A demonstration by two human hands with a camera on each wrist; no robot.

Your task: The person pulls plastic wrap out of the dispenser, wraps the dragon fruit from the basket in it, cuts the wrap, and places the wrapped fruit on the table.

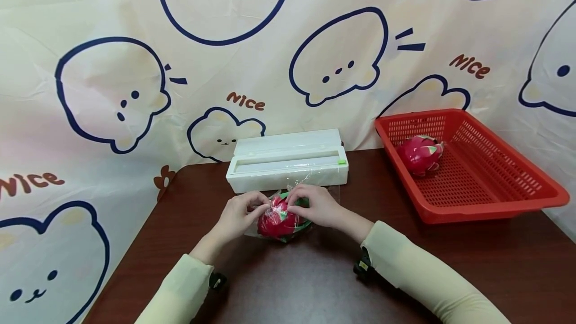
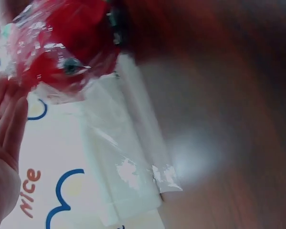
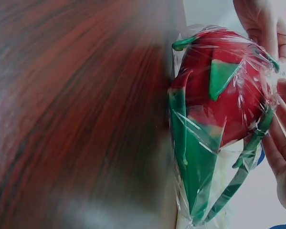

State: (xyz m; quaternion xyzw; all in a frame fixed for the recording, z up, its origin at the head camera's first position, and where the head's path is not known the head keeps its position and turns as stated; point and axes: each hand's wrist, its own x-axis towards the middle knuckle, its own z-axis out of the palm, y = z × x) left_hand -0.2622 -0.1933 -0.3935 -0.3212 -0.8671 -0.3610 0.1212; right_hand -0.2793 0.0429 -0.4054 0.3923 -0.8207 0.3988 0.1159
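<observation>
A red dragon fruit with green scale tips (image 1: pixel 274 224) lies on the table in front of me, wrapped in clear cling film (image 3: pixel 248 71). My left hand (image 1: pixel 238 214) pinches the film at the top left of the fruit between thumb and fingers. From the other side, my right hand (image 1: pixel 321 206) pinches film at the top right, its fingertips close to the left ones. In the right wrist view, the film lies creased around the fruit (image 3: pixel 224 90) and its long green tips.
Just behind the fruit stands a white cling film box (image 1: pixel 288 181) with its lid raised and film draped over its front. A red plastic basket (image 1: pixel 486 209) at the right holds another dragon fruit (image 1: pixel 419 155). A printed cloth (image 1: pixel 270 74) hangs behind the dark wooden table (image 1: pixel 288 284).
</observation>
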